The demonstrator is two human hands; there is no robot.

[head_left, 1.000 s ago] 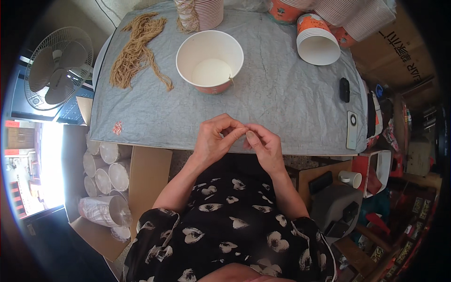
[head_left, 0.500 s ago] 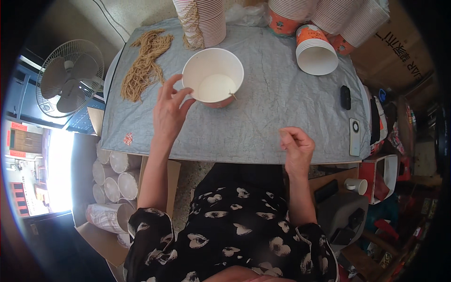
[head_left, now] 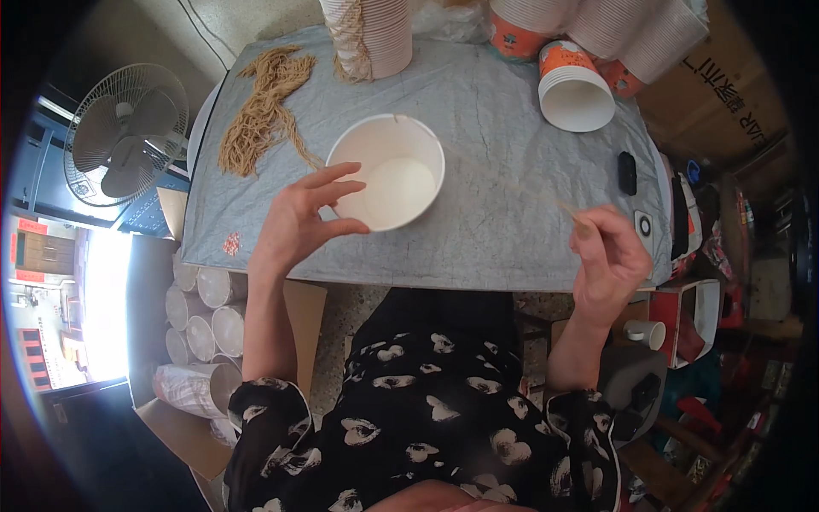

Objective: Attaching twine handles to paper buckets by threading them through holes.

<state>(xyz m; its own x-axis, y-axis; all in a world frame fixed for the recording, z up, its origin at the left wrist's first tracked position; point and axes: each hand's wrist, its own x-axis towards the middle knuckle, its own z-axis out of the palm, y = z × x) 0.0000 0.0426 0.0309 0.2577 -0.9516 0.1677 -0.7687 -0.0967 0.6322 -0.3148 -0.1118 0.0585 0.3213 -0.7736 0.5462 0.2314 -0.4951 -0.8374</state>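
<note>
A white-lined paper bucket (head_left: 401, 183) stands on the table, slightly tilted, with a bit of twine at its far rim. My left hand (head_left: 303, 213) holds its left and near rim, thumb and fingers spread around the edge. Off to the right, my right hand (head_left: 610, 252) is closed in a pinch on a thin strand of twine (head_left: 567, 207). The strand runs toward the bucket and blurs along the way. A bundle of tan twine (head_left: 266, 111) lies at the left, one strand trailing to the bucket.
A tall stack of paper buckets (head_left: 388, 38), partly wrapped in twine, stands behind. More orange and white buckets (head_left: 576, 98) are at the back right. A phone (head_left: 644, 226) and a black case (head_left: 628, 173) lie by the right edge. A fan (head_left: 126, 132) stands at the left.
My right hand has moved right and slightly up, drawing the strand out. The bucket has turned and come nearer; its twine has gone from the right rim to the far rim. My left hand followed.
</note>
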